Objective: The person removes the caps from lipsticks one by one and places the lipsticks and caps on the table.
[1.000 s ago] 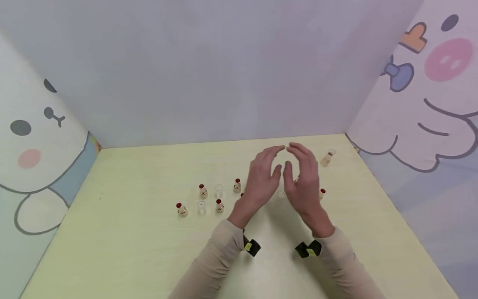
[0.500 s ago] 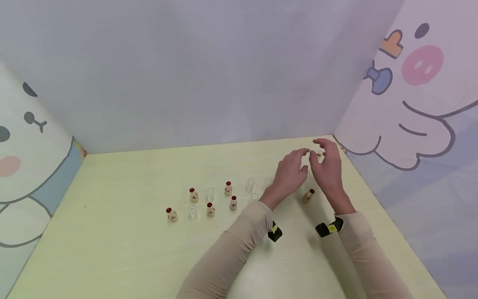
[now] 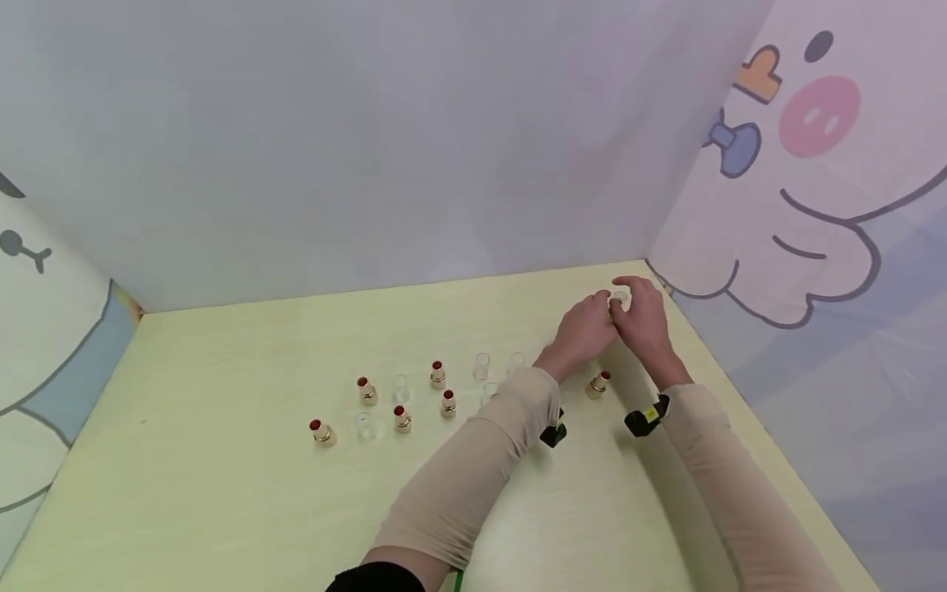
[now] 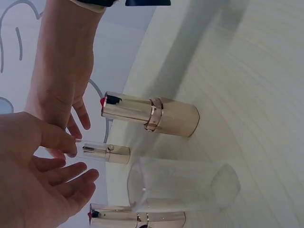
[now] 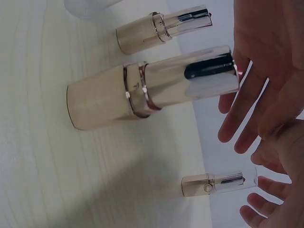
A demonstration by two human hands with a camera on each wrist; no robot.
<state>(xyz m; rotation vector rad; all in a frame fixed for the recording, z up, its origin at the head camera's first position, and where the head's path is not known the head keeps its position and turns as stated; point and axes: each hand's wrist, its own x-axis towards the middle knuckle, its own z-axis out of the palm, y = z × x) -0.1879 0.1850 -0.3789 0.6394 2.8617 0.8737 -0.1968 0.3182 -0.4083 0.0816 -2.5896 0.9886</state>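
A gold lipstick under a clear cap (image 5: 232,183) stands upright at the table's back right. Both hands meet at its top. My left hand (image 3: 588,329) has its thumb close to the cap's end and its other fingers loosely bent, as the left wrist view shows. My right hand (image 3: 645,321) reaches around from the right, its fingertips beside the cap's top with fingers spread. Whether either hand touches the cap is hard to tell. An uncapped lipstick (image 3: 598,384) stands nearer, below the right hand; a loose clear cap (image 4: 183,185) stands close by in the left wrist view.
Several uncapped red lipsticks (image 3: 402,418) and clear caps (image 3: 482,366) stand on the pale table (image 3: 222,493), left of the arms. The left sleeve hides part of the group. A grey back wall (image 3: 370,164) and a cartoon-printed side wall (image 3: 829,247) bound the table.
Both hands have moved right and toward the back, from over the group to the capped lipstick in the corner, and come closer together. The head view has turned to the right.
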